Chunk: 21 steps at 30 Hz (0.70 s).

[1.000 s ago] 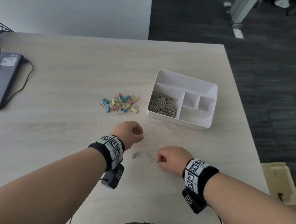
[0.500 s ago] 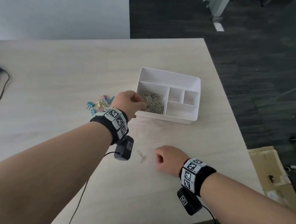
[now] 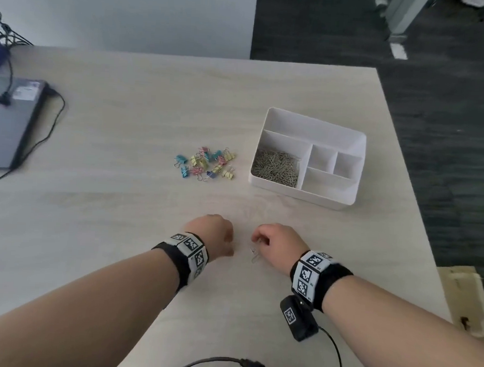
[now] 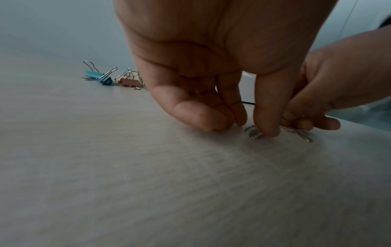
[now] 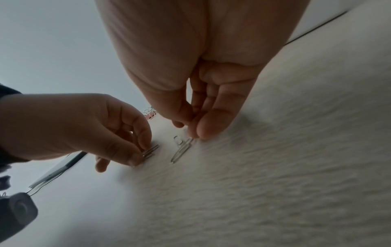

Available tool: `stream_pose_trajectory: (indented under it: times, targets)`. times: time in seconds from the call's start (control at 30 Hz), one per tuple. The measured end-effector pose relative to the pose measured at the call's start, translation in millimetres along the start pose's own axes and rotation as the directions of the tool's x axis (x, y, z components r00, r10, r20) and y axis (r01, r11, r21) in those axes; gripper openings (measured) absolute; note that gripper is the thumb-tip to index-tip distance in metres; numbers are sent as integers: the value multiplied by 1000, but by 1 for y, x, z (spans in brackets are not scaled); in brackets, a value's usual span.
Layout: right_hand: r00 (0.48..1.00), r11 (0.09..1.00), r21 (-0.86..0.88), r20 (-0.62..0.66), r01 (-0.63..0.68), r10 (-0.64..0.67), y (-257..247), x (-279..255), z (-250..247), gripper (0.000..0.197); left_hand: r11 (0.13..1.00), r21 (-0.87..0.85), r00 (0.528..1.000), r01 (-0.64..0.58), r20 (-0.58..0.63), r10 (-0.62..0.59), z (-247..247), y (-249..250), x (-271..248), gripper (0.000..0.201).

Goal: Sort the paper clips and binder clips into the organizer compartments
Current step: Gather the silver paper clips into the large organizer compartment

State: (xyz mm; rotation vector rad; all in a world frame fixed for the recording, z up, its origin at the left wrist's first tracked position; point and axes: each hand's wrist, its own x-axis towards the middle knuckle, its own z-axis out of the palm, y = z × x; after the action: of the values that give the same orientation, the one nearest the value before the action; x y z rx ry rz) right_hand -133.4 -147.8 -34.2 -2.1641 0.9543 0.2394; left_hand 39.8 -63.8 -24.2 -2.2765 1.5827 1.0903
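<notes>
Pale table carries our organizer. Our left hand pinches one paper clip; our right hand pinches another clip.

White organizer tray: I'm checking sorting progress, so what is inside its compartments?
White organizer tray: silver paper clips fill the big left compartment; the three smaller ones look empty, the back strip's floor is hidden.

head overhead; wrists low, facing inward

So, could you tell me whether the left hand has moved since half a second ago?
Yes. The left hand has come back from the white plastic organizer toward the table's near edge, beside the right hand.
</notes>
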Motion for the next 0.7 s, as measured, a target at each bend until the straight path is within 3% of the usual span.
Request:
stream_pose_trajectory:
  times: [0.37,0.57,0.7]
  targets:
    - [993,980,-200,120,6,19,-12,6,3,13,993,-38,993,109,46,-107,6,13,-4,18]
    - [975,959,-283,214,7,56,-19,5,3,15,997,16,995,80,62,-81,7,16,-5,19]
    - [968,951,-307,245,28,50,-17,2,-1,12,996,-51,996,75,62,-72,5,11,-6,17]
